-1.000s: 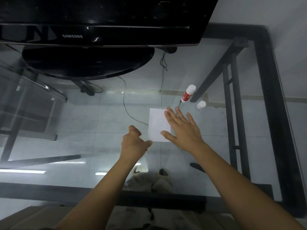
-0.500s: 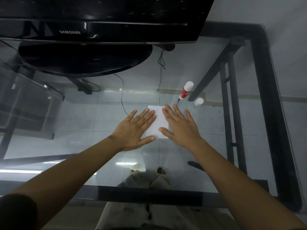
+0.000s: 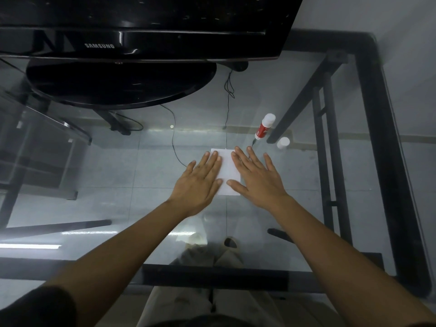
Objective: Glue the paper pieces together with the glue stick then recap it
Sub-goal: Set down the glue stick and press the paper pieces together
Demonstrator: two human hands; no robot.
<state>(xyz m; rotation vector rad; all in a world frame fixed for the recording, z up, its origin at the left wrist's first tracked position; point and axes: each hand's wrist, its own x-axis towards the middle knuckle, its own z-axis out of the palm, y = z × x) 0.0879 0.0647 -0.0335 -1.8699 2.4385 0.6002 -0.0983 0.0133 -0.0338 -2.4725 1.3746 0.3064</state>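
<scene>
White paper (image 3: 228,172) lies flat on the glass table (image 3: 132,161) in the middle of the view. My left hand (image 3: 199,182) rests palm down on its left side, fingers spread. On its right side my right hand (image 3: 258,179) presses flat in the same way. I cannot tell separate paper pieces apart under the hands. A red and white glue stick (image 3: 264,126) stands upright beyond the paper to the right. Its white cap (image 3: 283,143) sits apart on the glass, just right of the stick.
A black monitor (image 3: 132,41) on a round base (image 3: 122,83) fills the back left. Thin cables (image 3: 227,97) hang behind the paper. The black table frame (image 3: 387,147) runs along the right and near edges. Floor, feet and a lower shelf show through the glass.
My left hand went from a loose fist off the paper's left edge to lying flat on the paper. The right hand stayed pressed on it.
</scene>
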